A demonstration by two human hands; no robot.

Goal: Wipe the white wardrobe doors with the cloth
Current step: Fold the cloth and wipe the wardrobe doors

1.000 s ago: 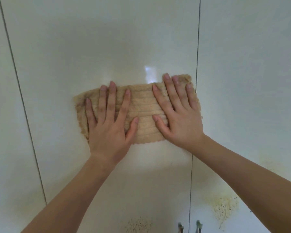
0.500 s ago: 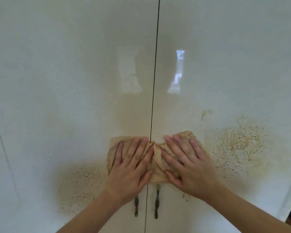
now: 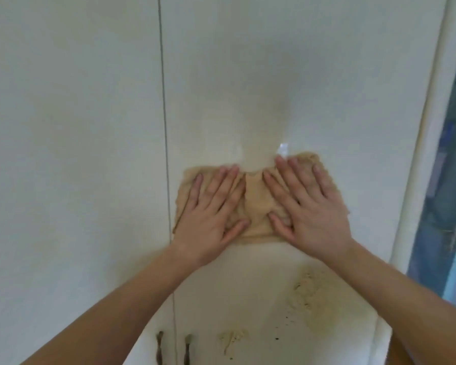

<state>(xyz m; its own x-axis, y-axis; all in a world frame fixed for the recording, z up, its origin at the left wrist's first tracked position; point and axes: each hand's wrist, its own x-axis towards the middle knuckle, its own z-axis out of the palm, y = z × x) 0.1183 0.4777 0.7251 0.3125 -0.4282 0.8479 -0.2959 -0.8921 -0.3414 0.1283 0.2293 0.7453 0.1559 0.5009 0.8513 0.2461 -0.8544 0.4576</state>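
Head view: a beige, nubby cloth point(image 3: 256, 206) lies against the glossy white wardrobe door point(image 3: 248, 75) at the centre of the frame, just right of the dark seam point(image 3: 163, 101). It is puckered into a soft ridge between the hands. The left hand point(image 3: 211, 219) and right hand point(image 3: 313, 206) press it flat-palmed with fingers straight and spread, the forearms rising from the lower corners. Speckled tan stains point(image 3: 308, 299) mark the door at lower right. Two slim metal handles point(image 3: 159, 346) sit at the bottom edge.

Tan cloth point(image 3: 256, 204), bunched at its middle, flat against a glossy, brown-speckled white wardrobe door point(image 3: 274, 75).
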